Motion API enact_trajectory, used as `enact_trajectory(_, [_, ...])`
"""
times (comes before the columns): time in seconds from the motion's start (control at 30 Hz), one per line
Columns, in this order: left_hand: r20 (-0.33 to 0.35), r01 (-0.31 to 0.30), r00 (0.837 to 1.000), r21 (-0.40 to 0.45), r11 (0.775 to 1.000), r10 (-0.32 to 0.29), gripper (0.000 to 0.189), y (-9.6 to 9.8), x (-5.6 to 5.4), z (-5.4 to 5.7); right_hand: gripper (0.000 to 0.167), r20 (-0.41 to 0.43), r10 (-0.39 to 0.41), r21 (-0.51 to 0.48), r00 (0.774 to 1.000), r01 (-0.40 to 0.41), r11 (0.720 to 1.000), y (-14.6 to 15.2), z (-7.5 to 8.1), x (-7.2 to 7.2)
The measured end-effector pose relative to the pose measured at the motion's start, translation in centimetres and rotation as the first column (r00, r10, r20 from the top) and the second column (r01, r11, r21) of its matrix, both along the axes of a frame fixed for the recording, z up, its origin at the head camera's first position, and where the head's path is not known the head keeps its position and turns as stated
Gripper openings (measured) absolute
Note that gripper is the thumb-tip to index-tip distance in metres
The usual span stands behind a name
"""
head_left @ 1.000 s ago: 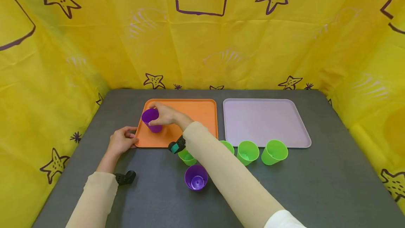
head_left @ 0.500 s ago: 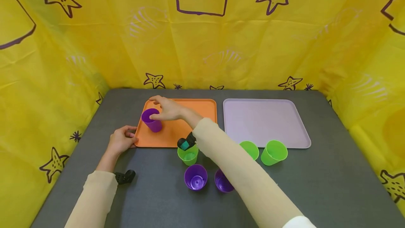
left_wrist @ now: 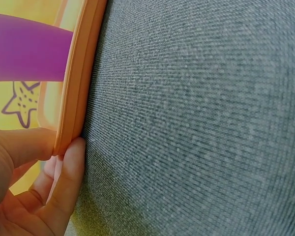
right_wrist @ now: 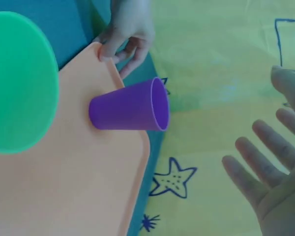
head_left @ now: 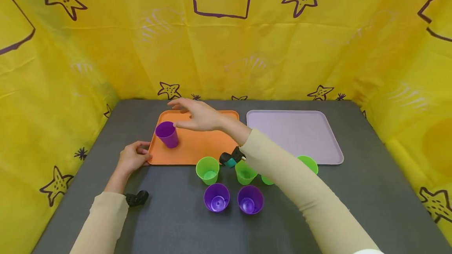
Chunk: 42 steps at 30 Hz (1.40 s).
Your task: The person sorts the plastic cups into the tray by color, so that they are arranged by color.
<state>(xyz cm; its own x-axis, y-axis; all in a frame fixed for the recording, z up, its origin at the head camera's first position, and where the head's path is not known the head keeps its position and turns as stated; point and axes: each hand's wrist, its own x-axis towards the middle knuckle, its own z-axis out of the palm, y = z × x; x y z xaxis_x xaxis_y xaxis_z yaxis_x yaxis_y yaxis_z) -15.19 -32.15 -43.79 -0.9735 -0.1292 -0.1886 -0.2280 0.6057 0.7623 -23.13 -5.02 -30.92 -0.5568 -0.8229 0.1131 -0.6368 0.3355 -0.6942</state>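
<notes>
Pinching the near left corner of the orange tray (head_left: 190, 148) between thumb and fingers, my left hand (head_left: 132, 158) probably steadies it. Just right of that grip, the purple cup (head_left: 168, 138) stands upright on the tray, needing no support, I judge: my right hand (head_left: 201, 116), fingers spread, hovers empty beside it. Farther right, green cups (head_left: 207, 171) and two more purple cups (head_left: 216, 198) stand nearer me, likely for easy reach.

Head view bright, evenly lit; soft shadow beside left sleeve (head_left: 102, 220); right wrist view hazy, cool-tinted.
</notes>
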Motion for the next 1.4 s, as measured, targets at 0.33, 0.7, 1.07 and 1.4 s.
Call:
enact_trajectory(0.33, [0.007,-0.002,1.0,0.007,1.0,0.002,0.048,-0.1,0.1,0.0,0.052,-0.049,0.062,-0.082,0.997,-0.066,0.994,3.1,0.8,2.5])
enact_trajectory(0.7, [0.034,0.009,0.999,0.003,1.0,-0.009,0.048,0.0,0.0,0.1,0.05,-0.137,0.141,-0.148,0.981,-0.161,0.976,8.0,0.4,5.8])
enact_trajectory(1.07, [0.048,0.005,0.999,-0.003,1.0,-0.005,0.048,0.2,0.2,0.4,0.054,-0.167,0.18,-0.122,0.969,-0.202,0.972,13.0,-1.6,9.6])
enact_trajectory(1.4, [0.047,0.001,0.999,0.0,1.0,-0.001,0.049,0.1,0.2,0.3,0.061,-0.162,0.136,-0.102,0.977,-0.153,0.983,16.9,-3.4,12.1])
